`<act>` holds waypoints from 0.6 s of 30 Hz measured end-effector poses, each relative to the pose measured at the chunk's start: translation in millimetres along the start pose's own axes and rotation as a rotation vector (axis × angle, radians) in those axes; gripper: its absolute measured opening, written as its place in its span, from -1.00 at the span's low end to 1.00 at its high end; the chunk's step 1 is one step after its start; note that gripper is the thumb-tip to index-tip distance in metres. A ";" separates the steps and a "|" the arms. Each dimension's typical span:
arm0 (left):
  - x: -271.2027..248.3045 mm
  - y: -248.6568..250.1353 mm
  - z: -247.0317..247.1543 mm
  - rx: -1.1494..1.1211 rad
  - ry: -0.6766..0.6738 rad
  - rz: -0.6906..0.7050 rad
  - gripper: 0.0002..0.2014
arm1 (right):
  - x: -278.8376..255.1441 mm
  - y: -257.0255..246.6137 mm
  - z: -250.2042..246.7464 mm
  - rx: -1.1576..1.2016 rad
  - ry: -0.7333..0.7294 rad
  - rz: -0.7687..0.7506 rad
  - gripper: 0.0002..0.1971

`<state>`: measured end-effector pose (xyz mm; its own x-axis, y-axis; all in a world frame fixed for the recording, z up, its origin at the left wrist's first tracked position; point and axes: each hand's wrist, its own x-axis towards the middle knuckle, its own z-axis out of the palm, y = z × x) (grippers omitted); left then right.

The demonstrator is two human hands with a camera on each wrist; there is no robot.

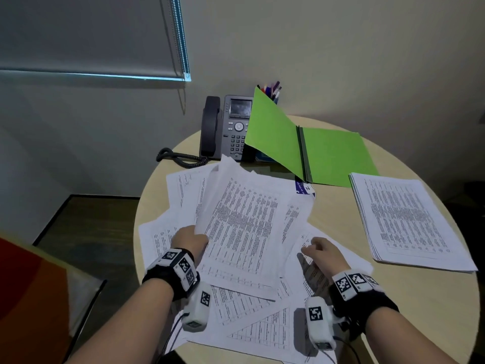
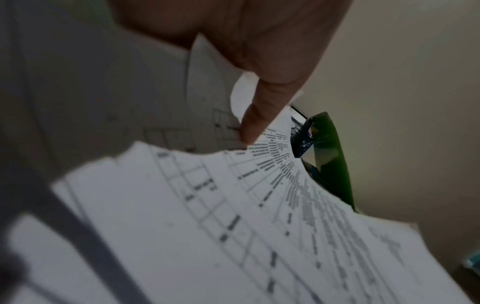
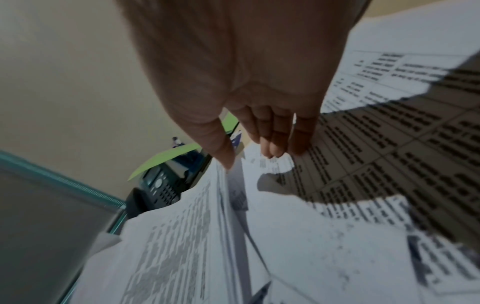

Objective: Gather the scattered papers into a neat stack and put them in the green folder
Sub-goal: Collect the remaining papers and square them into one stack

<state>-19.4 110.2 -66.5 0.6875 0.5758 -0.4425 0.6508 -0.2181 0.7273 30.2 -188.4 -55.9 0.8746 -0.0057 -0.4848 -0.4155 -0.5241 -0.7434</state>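
— Where are the papers (image 1: 236, 232) lying?
— Spreading across frame centre; the folder (image 1: 315, 151) is sitting open, upper right.
— Hands?
— The left hand (image 1: 190, 241) is gripping several sheets; the right hand (image 1: 324, 252) is hovering, fingers relaxed.

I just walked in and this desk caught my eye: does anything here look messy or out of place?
Yes. Loose printed sheets lie fanned and overlapping at all angles across the round table, unlike the squared stack at right. The green folder lies open, one cover propped up against the desk phone.
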 end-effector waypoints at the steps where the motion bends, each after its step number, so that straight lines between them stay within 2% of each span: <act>1: -1.7 0.2 -4.9 0.038 0.050 0.007 -0.76 | -0.9 -1.3 2.3 -0.070 -0.002 -0.027 -0.87; 3: -2.6 0.7 -11.0 0.133 0.087 0.037 -0.83 | -1.5 -2.4 9.9 -0.170 -0.019 -0.065 -0.78; 5: -0.3 0.4 -11.1 0.112 0.061 0.022 -0.82 | -2.0 -3.3 15.8 -0.225 -0.010 -0.080 -0.83; 8: -5.4 2.4 -6.8 -0.076 0.005 0.032 -0.83 | 0.1 -1.6 17.1 -0.214 0.006 -0.063 -0.95; 10: -10.0 4.0 -5.1 -0.127 0.020 0.071 -0.88 | 0.8 -1.5 14.6 -0.139 -0.007 -0.046 -0.85; 12: -13.7 6.5 -3.0 -0.161 0.026 0.093 -0.64 | -2.0 -3.1 11.4 -0.060 -0.011 -0.011 -0.65; 14: -16.0 9.5 -1.4 -0.267 0.001 0.055 -0.28 | -6.4 -4.9 11.3 -0.019 -0.026 0.008 -0.63; 15: -17.0 10.9 -0.8 -0.285 -0.024 0.041 -0.21 | -6.8 -5.3 12.0 -0.030 -0.021 0.010 -0.63; 16: -18.0 12.4 -0.2 -0.255 -0.067 0.046 -0.27 | -6.3 -5.5 12.8 -0.056 -0.005 0.011 -0.61; 18: -20.6 13.6 2.8 -0.191 -0.189 0.037 -0.60 | -4.8 -5.4 13.3 -0.111 0.030 0.020 -0.56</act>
<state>-23.7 93.2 -49.0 0.7695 0.4092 -0.4904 0.5635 -0.0735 0.8229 25.0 -174.2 -55.7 0.8742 -0.0416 -0.4838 -0.4041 -0.6148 -0.6773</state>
